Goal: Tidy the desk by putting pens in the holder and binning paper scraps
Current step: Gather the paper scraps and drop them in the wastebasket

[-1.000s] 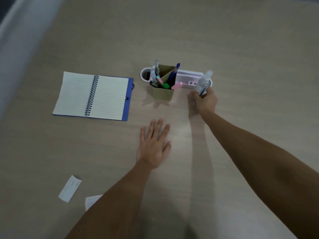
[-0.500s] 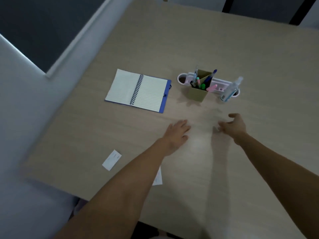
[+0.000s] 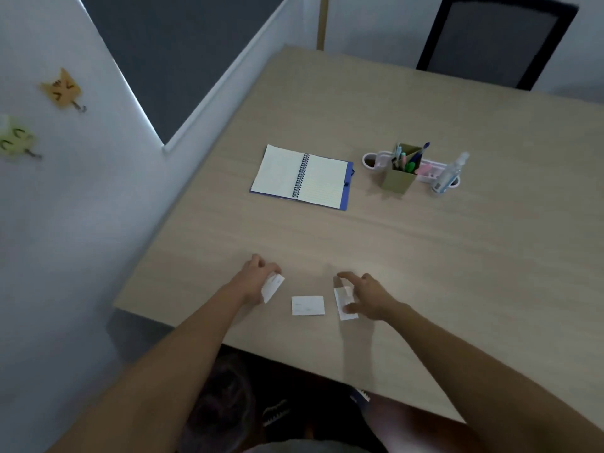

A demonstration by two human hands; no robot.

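Note:
Three white paper scraps lie near the desk's front edge. My left hand [image 3: 258, 276] grips the left scrap [image 3: 272, 287], which tilts up off the wood. The middle scrap [image 3: 308, 305] lies flat and untouched between my hands. My right hand [image 3: 367, 294] rests on the right scrap [image 3: 343, 302], thumb and fingers pressing it against the desk. Far back on the right, a brown card pen holder [image 3: 399, 180] stands with several pens [image 3: 412, 160] in it.
An open spiral notebook [image 3: 302, 176] lies at the middle back. A white organiser tray [image 3: 376, 159] behind the holder carries a clear spray bottle [image 3: 449, 174]. A black chair [image 3: 495, 40] stands beyond the desk [image 3: 457, 273]. A wall is on the left.
The view pulled back from the holder. Both hands drew back to the desk's front edge. My left hand took hold of a scrap and my right came down on another.

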